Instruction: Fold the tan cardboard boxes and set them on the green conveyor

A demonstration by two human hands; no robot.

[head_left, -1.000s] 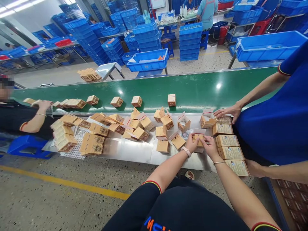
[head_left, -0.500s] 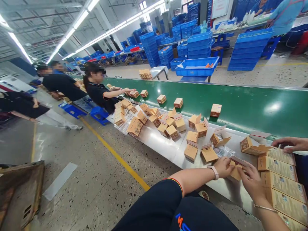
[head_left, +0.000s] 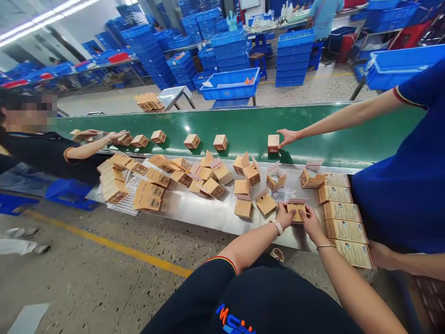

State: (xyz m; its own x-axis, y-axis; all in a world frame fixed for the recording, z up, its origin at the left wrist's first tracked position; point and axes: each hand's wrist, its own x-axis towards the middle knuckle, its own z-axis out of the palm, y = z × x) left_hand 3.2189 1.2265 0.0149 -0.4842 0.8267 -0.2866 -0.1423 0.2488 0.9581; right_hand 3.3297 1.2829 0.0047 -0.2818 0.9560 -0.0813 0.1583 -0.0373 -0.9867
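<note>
My left hand (head_left: 285, 216) and my right hand (head_left: 310, 221) both grip one small brown carton (head_left: 296, 211) with its top flap up, held just above the steel shelf (head_left: 194, 214). A pale watch sits on my left wrist and a thin bracelet on my right. Several open brown cartons (head_left: 243, 188) stand on the shelf to the left of my hands. Flat printed cartons (head_left: 342, 211) lie in a row to the right.
A green conveyor belt (head_left: 243, 127) behind the shelf carries several closed cartons (head_left: 220, 142). A person in blue at my right reaches a hand (head_left: 288, 137) to a carton (head_left: 273, 143) on the belt. A person in black at left (head_left: 52, 153) touches cartons there. Blue crates (head_left: 231, 83) stand behind.
The view swung left toward the seated workers, then back. The person in blue moved a hand from the shelf out to a carton on the belt. My hands stay on the same carton.
</note>
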